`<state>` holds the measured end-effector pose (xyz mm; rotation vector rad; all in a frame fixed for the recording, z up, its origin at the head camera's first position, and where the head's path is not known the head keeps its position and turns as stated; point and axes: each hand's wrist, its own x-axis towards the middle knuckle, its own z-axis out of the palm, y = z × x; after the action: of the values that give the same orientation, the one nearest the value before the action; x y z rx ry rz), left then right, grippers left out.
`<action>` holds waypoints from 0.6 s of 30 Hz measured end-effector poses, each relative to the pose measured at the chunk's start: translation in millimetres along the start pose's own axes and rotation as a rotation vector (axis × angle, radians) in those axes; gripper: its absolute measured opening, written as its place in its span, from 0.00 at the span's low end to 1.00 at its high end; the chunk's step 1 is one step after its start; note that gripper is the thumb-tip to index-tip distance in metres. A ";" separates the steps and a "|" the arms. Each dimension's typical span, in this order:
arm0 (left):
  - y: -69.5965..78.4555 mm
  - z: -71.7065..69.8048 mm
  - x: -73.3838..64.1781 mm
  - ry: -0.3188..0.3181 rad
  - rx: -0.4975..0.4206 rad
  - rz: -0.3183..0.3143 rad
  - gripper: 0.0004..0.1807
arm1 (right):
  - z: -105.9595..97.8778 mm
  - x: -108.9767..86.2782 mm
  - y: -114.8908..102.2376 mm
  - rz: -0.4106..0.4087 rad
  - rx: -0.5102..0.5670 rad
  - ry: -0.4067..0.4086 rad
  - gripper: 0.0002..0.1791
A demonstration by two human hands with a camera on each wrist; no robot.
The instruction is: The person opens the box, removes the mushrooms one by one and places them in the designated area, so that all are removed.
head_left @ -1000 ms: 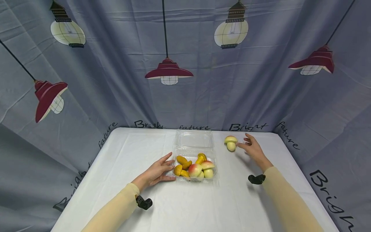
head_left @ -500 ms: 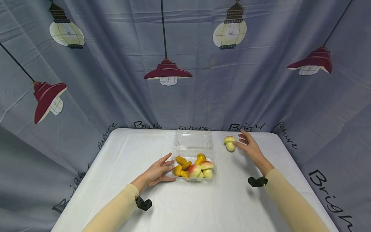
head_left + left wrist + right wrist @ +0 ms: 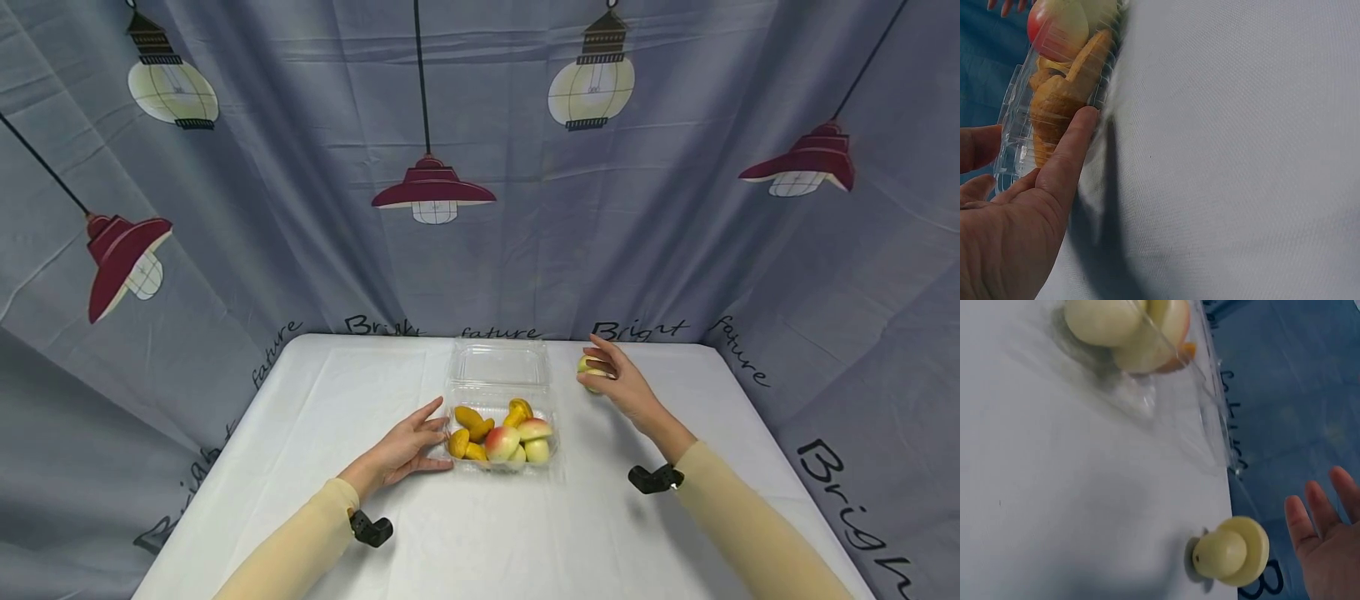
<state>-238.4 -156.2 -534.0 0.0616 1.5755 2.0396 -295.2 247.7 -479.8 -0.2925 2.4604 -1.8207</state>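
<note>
My left hand (image 3: 405, 448) rests against the left side of a clear plastic clamshell box (image 3: 556, 410), fingers spread and thumb along its near corner. Inside the box lie several toy mushrooms: brownish-yellow ones (image 3: 477, 423) on the left and pale ones with reddish caps (image 3: 503, 442) on the right. A pale yellow-green toy mushroom (image 3: 1221, 553) sits on the table to the right of the box. My right hand (image 3: 628, 393) is at this mushroom, partly covering it in the head view. In the right wrist view its fingers are extended and apart from it.
The box's lid (image 3: 501, 364) lies folded back behind it. A white cloth covers the table (image 3: 495, 533). Grey-blue curtains (image 3: 480, 267) with printed lamps hang close behind the table and at both sides.
My right hand has moved left, from beside the lone mushroom to where its fingers overlap it. The left hand has kept its place at the box.
</note>
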 end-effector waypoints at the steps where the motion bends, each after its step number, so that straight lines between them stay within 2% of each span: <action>1: 0.0 0.0 -0.1 0.001 0.000 0.001 0.41 | 2.8 -0.2 -1.0 -0.001 0.006 -0.013 0.51; 9: -0.5 -1.0 0.0 -0.002 -0.004 0.005 0.42 | 23.5 -4.9 -8.6 -0.044 0.015 -0.112 0.49; 18: -2.7 -2.6 1.5 -0.002 -0.007 0.004 0.42 | 38.1 -12.5 -13.7 -0.111 0.032 -0.204 0.44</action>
<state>-239.5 -157.4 -537.6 0.0643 1.5684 2.0475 -275.1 210.4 -478.9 -0.5926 2.3167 -1.7688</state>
